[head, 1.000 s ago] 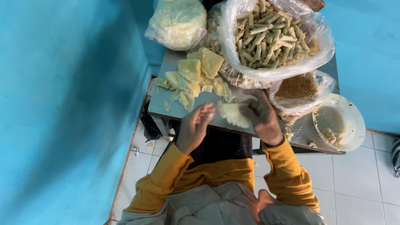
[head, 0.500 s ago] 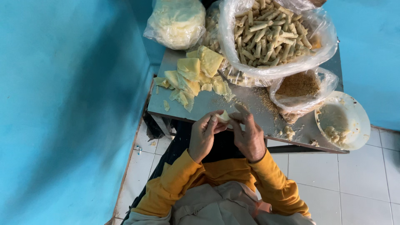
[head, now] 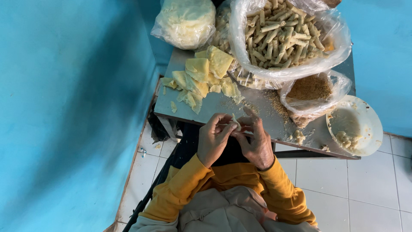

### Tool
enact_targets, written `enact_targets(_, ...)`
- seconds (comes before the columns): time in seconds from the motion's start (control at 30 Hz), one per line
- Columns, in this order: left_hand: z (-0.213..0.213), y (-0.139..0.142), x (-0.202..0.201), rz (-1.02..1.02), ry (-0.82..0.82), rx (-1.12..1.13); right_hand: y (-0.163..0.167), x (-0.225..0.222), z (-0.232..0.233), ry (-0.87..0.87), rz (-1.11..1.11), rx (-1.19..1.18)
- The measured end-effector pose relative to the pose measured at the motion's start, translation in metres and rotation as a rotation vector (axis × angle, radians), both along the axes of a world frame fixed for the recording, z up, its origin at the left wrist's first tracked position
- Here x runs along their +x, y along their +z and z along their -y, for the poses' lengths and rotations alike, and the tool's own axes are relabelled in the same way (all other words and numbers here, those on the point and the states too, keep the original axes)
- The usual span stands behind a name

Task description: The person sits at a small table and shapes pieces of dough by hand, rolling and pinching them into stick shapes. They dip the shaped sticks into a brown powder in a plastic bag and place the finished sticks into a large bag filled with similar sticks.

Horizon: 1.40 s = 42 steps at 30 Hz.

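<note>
My left hand [head: 213, 139] and my right hand [head: 256, 139] meet at the near edge of the grey table [head: 189, 109], fingers pinched together around a small pale folded wrapper piece [head: 234, 123]. Only a corner of that piece shows between the fingertips. A heap of pale yellow wrapper sheets [head: 201, 77] lies on the table just beyond my left hand. Both arms wear yellow sleeves.
A big clear bag of rolled sticks [head: 285, 34] and a bag of pale sheets [head: 185, 21] stand at the back. A bag of brown crumbs [head: 310, 89] and a white bowl with filling [head: 354, 125] sit to the right. Blue walls close both sides; white floor tiles below.
Both hands left the table surface, where they touched a pale sheet, and came together toward me at the table edge, now folding a small piece between the fingers.
</note>
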<state>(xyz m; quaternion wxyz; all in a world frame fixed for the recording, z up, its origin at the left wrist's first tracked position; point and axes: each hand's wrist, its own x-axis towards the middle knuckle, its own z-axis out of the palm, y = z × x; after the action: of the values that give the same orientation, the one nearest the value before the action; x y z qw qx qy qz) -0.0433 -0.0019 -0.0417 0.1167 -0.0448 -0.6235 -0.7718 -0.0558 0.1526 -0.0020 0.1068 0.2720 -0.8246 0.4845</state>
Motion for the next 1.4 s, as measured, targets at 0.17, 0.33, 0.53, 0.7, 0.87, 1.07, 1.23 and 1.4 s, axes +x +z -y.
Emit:
enact_targets(0.17,0.001,-0.001,0.0,0.093,0.026,-0.023,-0.006,-0.004,-0.003,-0.033,0.209,-0.15)
enact_targets(0.33,0.003,-0.004,0.002,0.083,0.013,0.065,-0.008,-0.011,-0.007,0.02,0.406,-0.285)
enact_targets(0.53,0.002,-0.003,0.006,-0.085,0.074,-0.101,0.002,0.002,0.001,-0.058,0.294,-0.1)
enact_targets(0.7,0.003,-0.007,0.005,0.017,0.129,-0.127,0.004,0.0,0.004,-0.04,0.36,-0.166)
enact_targets(0.87,0.004,-0.004,0.008,-0.054,0.125,-0.177,-0.008,-0.005,0.003,0.079,0.411,-0.348)
enact_targets(1.07,-0.001,0.008,0.016,-0.172,0.185,-0.327,-0.02,-0.006,0.001,0.122,0.345,-0.385)
enact_targets(1.23,0.0,0.009,0.019,-0.179,0.191,-0.326,-0.025,-0.012,-0.007,0.025,0.498,-0.522)
enact_targets(1.4,-0.001,0.001,0.021,-0.134,0.18,-0.3,-0.03,-0.014,-0.014,0.058,0.573,-0.579)
